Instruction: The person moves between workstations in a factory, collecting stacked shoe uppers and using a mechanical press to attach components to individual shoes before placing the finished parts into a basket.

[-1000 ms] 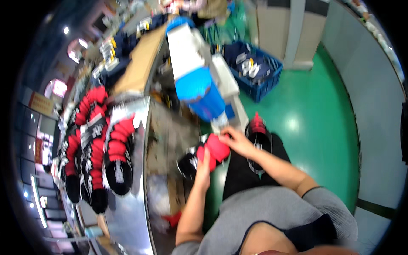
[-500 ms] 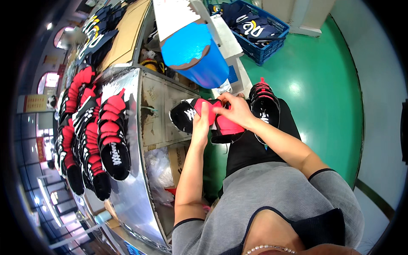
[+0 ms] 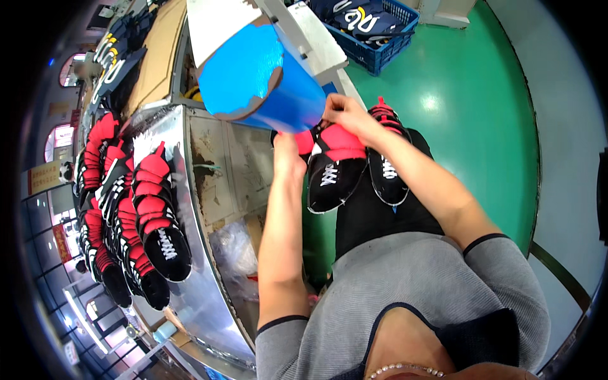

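Observation:
Two black shoe uppers with red linings and white laces come together between my hands. My left hand [image 3: 287, 147] is closed on one red-and-black shoe upper [image 3: 305, 142], its fingertips partly hidden by the blue cylinder. The other shoe upper [image 3: 335, 180] hangs toe-down toward me, beside my knee. My right hand [image 3: 347, 117] is closed in a pinch at the heel end of this second upper. More stacked shoe uppers [image 3: 387, 174] lie on my right thigh, close to my right hand.
A blue cylinder [image 3: 297, 104] stands just beyond my left hand. To the left, rows of nested shoe uppers [image 3: 166, 247] lie on a metal-topped cabinet [image 3: 215, 285]. A blue crate [image 3: 373, 57] of dark printed pieces sits on the green floor [image 3: 456, 120].
One upper has swung from sideways to toe-down toward me. My left hand has moved partly behind the blue cylinder. My right hand has shifted up slightly. The view has shifted.

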`<state>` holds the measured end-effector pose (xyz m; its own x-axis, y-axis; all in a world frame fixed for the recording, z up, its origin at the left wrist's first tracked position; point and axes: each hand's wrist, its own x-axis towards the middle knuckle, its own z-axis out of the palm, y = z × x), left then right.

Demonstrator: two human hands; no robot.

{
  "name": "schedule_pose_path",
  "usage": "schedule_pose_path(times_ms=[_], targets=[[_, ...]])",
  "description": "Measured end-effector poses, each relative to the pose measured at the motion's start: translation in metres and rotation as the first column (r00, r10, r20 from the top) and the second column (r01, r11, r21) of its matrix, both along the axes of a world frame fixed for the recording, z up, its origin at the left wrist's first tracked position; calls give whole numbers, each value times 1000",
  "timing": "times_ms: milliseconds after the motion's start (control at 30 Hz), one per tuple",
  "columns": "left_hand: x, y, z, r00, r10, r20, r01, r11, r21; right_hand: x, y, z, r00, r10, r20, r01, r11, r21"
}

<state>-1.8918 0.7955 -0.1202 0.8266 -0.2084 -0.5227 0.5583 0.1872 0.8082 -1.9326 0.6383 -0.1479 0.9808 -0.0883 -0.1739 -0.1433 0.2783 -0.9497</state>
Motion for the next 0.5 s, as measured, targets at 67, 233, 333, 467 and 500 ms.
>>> schedule_pose_path(times_ms=[67,233,333,467,500], targets=[[19,18,-12,983,-2,-181,-11,997,-73,4,0,9,1000,8,-14,-8,999,-31],[-12,62,21,925,336,176,-354,932,82,-22,-35,-5,972,-218,-87,190,949,-252],[-106,64,53,960,-20,280,-77,940,333,-37,-40,-28,915,-341,-215,313,937,-155],[-157,28,24,954,-92,286,30,976,215,-52,35,-28,960,-161,-227,176,983,48],[-152,19,19,959,44,280,-64,996,65,-61,42,8,961,-93,-262,57,988,-143]])
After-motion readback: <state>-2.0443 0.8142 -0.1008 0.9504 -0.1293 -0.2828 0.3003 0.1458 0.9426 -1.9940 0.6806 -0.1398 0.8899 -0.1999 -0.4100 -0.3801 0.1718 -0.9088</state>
